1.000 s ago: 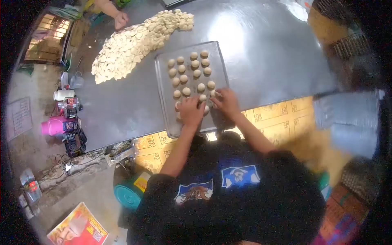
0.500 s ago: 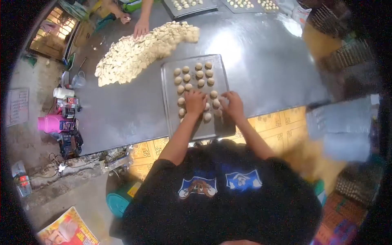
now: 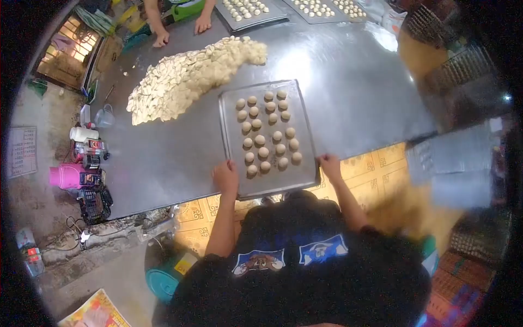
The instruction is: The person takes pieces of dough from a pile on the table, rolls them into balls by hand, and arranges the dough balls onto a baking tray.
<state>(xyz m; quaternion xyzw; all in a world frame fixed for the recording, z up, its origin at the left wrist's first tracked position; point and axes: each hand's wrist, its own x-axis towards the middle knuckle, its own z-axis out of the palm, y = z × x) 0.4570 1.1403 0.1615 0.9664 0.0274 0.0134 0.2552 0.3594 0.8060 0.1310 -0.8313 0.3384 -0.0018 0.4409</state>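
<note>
Both hands have moved out from among the dough balls (image 3: pixel 263 152) to the sides of the baking tray (image 3: pixel 267 183), near its front corners. Left hand (image 3: pixel 225 176) and right hand (image 3: pixel 329 164) have fingers curled at the edges; whether either grip is closed on the rim, I cannot tell. The tray lies on the bench (image 3: pixel 370 98), its near end seeming to overhang. Uneven lifting or pulling could tip it and roll balls together; a weak hold could let a corner drop.
</note>
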